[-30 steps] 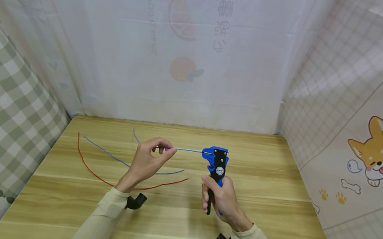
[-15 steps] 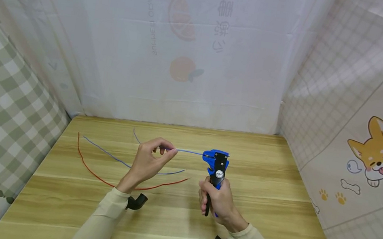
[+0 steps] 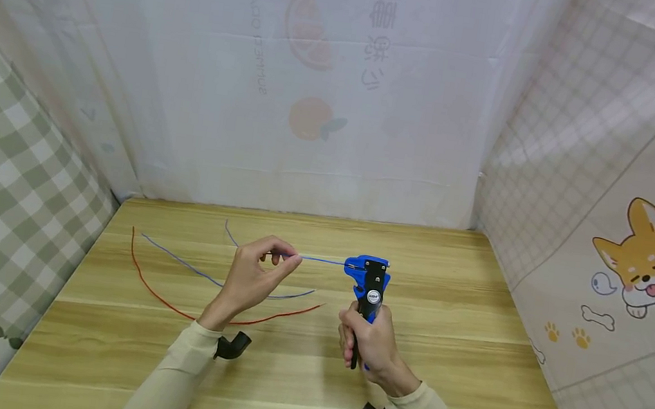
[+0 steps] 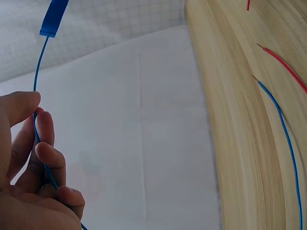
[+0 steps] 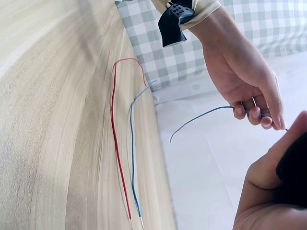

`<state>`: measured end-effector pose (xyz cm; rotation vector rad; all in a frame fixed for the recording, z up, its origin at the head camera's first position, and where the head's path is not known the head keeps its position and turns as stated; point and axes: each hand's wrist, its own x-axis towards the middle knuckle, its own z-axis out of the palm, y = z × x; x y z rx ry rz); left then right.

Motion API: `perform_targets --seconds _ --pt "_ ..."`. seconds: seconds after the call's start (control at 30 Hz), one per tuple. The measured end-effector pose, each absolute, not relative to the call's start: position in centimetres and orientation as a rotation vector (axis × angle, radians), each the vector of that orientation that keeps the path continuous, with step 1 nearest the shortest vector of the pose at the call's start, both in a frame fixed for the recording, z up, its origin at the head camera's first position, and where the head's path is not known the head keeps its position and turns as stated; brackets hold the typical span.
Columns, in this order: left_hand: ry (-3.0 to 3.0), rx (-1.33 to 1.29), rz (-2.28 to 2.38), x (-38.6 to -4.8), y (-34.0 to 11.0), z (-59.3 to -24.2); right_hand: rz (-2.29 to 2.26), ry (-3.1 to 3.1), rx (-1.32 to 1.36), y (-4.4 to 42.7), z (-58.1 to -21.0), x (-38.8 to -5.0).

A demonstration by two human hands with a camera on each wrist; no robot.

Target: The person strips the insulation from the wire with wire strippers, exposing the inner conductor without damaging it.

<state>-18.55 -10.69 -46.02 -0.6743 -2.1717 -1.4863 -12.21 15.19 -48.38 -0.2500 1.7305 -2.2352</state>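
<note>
My left hand [image 3: 254, 281] pinches a thin blue wire [image 3: 322, 260] between thumb and index finger. In the left wrist view the held wire [image 4: 41, 64] runs back along the curled fingers, its top end meeting the blue nose of the wire stripper [image 4: 53, 19]. Upright in the head view, the blue and black wire stripper [image 3: 375, 284] has its handles gripped by my right hand [image 3: 377, 341]. The wire's right end enters the tool's jaws; how far in is hidden. The tail of the held wire [image 5: 196, 116] hangs free past my left hand in the right wrist view.
On the wooden table [image 3: 474, 323] lie a second blue wire [image 3: 181, 259] and a curved red wire [image 3: 149, 284], with bare copper tips [image 4: 255, 78] visible. A small red piece [image 4: 248, 5] appears at the left wrist view's top. Printed cloth walls [image 3: 305, 187] surround the table.
The wire stripper and right hand have shifted slightly towards me, and the handles look closer together. My left hand keeps its pinch on the blue wire almost in place.
</note>
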Motion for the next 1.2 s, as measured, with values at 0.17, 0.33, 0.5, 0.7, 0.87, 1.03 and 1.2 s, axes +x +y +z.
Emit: perform_targets --seconds 0.17,0.33,0.5,0.7,0.87,1.03,1.2 --pt "-2.171 -0.682 -1.493 -18.5 -10.6 -46.2 -2.273 1.731 -0.201 15.0 -48.5 -12.4" --pt "-2.182 -0.661 -1.495 -18.6 -10.8 -46.3 -2.259 1.733 -0.188 14.8 -48.3 -12.4" --pt "-2.174 -0.655 -1.500 -18.7 -11.0 -46.4 -2.220 1.757 -0.202 15.1 -47.8 -12.2" --pt "-2.172 -0.672 -1.501 -18.7 -11.1 -46.2 -2.221 1.744 -0.256 15.5 -47.4 -12.2" --pt "-2.156 -0.688 -1.513 -18.8 -11.2 -45.9 -2.221 1.728 -0.322 15.8 -47.2 -12.2" --pt "-2.148 -0.688 -1.532 -18.7 -11.2 -45.9 -2.215 1.719 -0.347 15.9 -47.1 -12.1" --pt "-2.143 -0.686 -1.542 -18.7 -11.3 -45.8 -2.215 1.720 -0.356 15.8 -47.0 -12.1"
